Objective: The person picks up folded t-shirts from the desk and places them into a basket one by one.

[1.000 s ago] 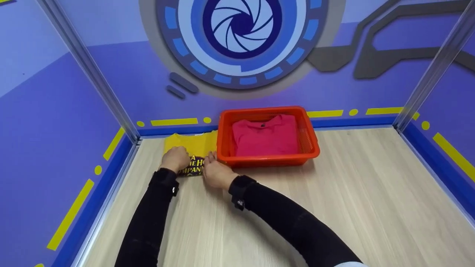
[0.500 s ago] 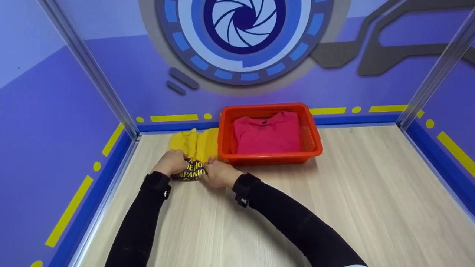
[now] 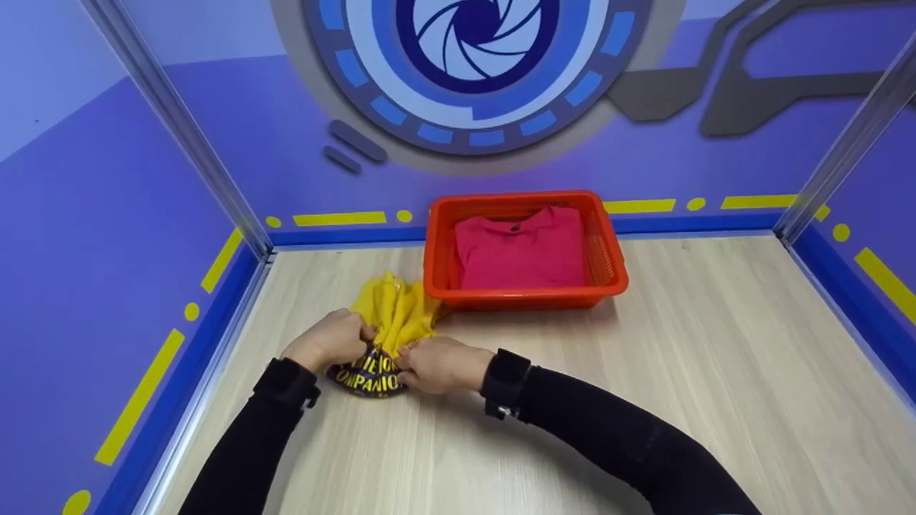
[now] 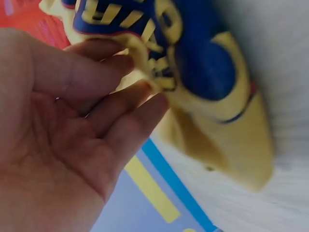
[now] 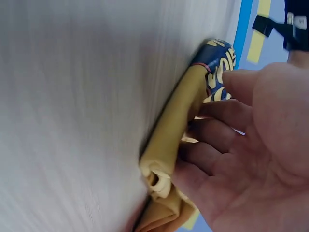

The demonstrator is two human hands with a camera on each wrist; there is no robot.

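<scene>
A yellow T-shirt (image 3: 396, 315) with a dark printed panel of yellow letters lies bunched on the table, left of the basket and a little in front of it. My left hand (image 3: 333, 339) grips its left side, and my right hand (image 3: 442, 363) grips its right side near the print. In the left wrist view the fingers (image 4: 130, 121) curl at the cloth beside the blue print. The right wrist view has the fingers (image 5: 212, 135) tucked against the shirt's rolled yellow edge (image 5: 176, 121). Folds gather between both hands.
A red plastic basket (image 3: 526, 295) stands against the back wall, holding a folded pink shirt (image 3: 522, 250). Purple-blue panels (image 3: 236, 143) with metal corner posts enclose the wooden table (image 3: 644, 343) at the back and sides.
Both hands have drawn the yellow shirt away from the back wall, toward the person. It was flat and folded; now it is bunched between the hands.
</scene>
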